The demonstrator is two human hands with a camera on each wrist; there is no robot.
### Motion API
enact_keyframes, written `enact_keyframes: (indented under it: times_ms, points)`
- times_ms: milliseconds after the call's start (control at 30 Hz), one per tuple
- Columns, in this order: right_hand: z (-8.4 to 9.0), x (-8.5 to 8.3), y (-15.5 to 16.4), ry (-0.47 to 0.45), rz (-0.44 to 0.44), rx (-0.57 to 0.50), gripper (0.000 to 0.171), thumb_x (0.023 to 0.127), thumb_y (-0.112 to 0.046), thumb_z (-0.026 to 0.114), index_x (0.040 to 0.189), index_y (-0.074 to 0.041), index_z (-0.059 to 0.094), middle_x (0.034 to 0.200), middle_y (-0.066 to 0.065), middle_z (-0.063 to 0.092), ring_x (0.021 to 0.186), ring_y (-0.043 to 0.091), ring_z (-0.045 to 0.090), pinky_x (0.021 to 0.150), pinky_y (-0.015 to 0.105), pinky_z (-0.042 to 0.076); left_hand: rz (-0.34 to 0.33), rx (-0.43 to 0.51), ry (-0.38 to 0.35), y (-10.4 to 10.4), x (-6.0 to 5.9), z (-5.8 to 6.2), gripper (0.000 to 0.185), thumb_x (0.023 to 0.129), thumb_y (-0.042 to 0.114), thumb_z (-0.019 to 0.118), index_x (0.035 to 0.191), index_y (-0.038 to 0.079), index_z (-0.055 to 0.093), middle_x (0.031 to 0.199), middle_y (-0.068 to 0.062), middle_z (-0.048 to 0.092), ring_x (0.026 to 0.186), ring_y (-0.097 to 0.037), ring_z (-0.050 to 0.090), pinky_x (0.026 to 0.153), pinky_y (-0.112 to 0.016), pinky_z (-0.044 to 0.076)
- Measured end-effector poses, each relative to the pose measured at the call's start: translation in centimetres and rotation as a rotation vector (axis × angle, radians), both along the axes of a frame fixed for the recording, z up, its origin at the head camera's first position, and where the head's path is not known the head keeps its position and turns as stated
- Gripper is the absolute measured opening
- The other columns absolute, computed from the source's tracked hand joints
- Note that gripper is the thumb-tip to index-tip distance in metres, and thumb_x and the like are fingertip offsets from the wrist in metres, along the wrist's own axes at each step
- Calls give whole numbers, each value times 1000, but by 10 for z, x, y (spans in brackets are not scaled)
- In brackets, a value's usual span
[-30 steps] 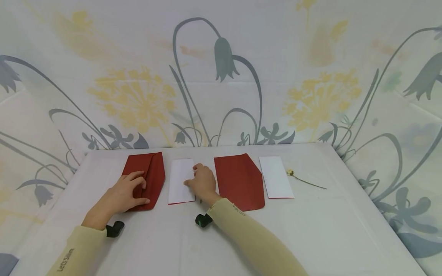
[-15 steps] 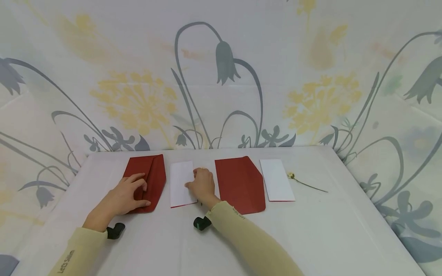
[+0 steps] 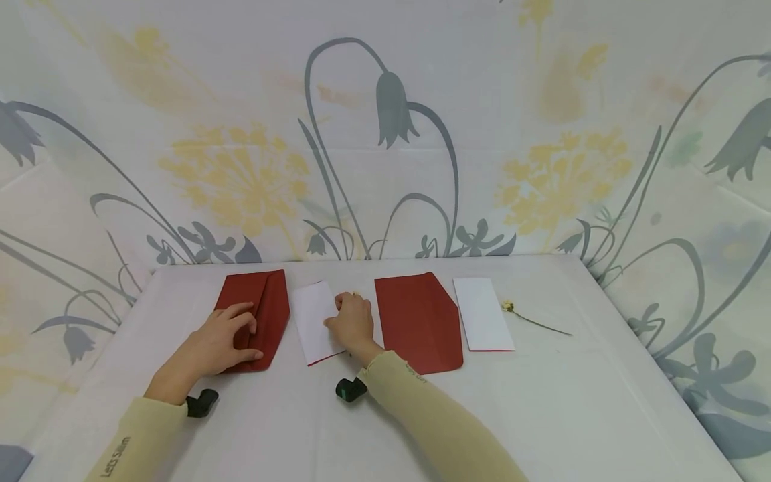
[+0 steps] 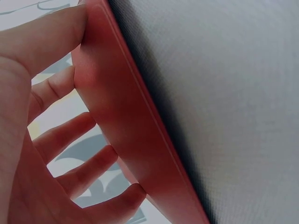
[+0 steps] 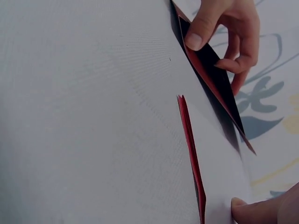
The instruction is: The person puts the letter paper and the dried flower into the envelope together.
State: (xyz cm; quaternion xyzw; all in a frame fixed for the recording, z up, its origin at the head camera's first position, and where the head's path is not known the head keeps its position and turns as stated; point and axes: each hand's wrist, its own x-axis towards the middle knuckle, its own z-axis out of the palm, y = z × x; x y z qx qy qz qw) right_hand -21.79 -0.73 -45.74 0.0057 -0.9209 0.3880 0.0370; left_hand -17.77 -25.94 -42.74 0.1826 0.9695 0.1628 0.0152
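Note:
My left hand (image 3: 241, 335) rests on a red envelope (image 3: 272, 304) at the table's back left. The thumb sits at its near edge and the fingers (image 4: 79, 158) lie on the other face, so the envelope (image 4: 126, 121) is pinched between them. The right wrist view shows that envelope (image 5: 219, 84) raised a little off the cloth under the left hand (image 5: 224, 32). My right hand (image 3: 348, 320) holds the right edge of a white card (image 3: 313, 321) with curled fingers. The card (image 5: 219, 177) has a red underside and lies skewed.
A second red envelope (image 3: 418, 321) lies right of my right hand, then a second white card (image 3: 482, 313) and a dried flower sprig (image 3: 533, 316). All sit on a white-covered table (image 3: 542, 415) enclosed by floral cloth walls.
The white card under my right hand has turned, its near end swinging right and its far end left. My left hand and the red envelope stay as they were.

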Motion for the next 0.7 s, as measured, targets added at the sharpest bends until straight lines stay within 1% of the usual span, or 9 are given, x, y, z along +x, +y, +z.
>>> enact_keyframes:
  times_ms: [67, 233, 433, 567, 700]
  points:
    - [0, 0, 0, -3, -1, -10, 29, 76, -12, 85, 96, -5, 67, 90, 1, 61, 95, 26, 55, 78, 35, 49, -1, 2, -2, 0, 0, 0, 38, 76, 30, 87, 92, 18, 55, 145, -25, 42, 123, -53, 39, 74, -64, 52]
    - [-2, 0, -1, 3, -4, -34, 36, 76, -10, 84, 110, -4, 71, 92, 0, 64, 94, 24, 55, 75, 33, 49, 1, 7, -1, -1, 0, -1, 37, 76, 30, 87, 92, 18, 55, 145, -25, 42, 123, -53, 40, 73, -64, 52]
    - [-4, 1, -1, 15, 2, -53, 30, 79, -9, 82, 106, -3, 73, 88, 1, 62, 89, 20, 53, 72, 30, 47, 5, -6, 2, -1, 0, -3, 37, 77, 32, 87, 91, 19, 55, 145, -24, 43, 123, -52, 40, 70, -61, 53]
    - [-4, 2, 1, 18, 6, -90, 27, 82, -9, 79, 107, -3, 72, 90, 1, 59, 87, 18, 52, 73, 30, 47, 10, -17, 1, 0, 0, -2, 38, 76, 31, 87, 90, 19, 54, 145, -24, 42, 124, -52, 39, 69, -61, 53]
    - [-5, 1, 3, 4, 16, -131, 24, 84, -9, 77, 107, -4, 69, 89, 1, 59, 84, 16, 52, 72, 30, 47, 16, -26, -4, 0, -1, -3, 38, 77, 31, 87, 91, 18, 54, 145, -24, 42, 125, -51, 39, 71, -61, 53]
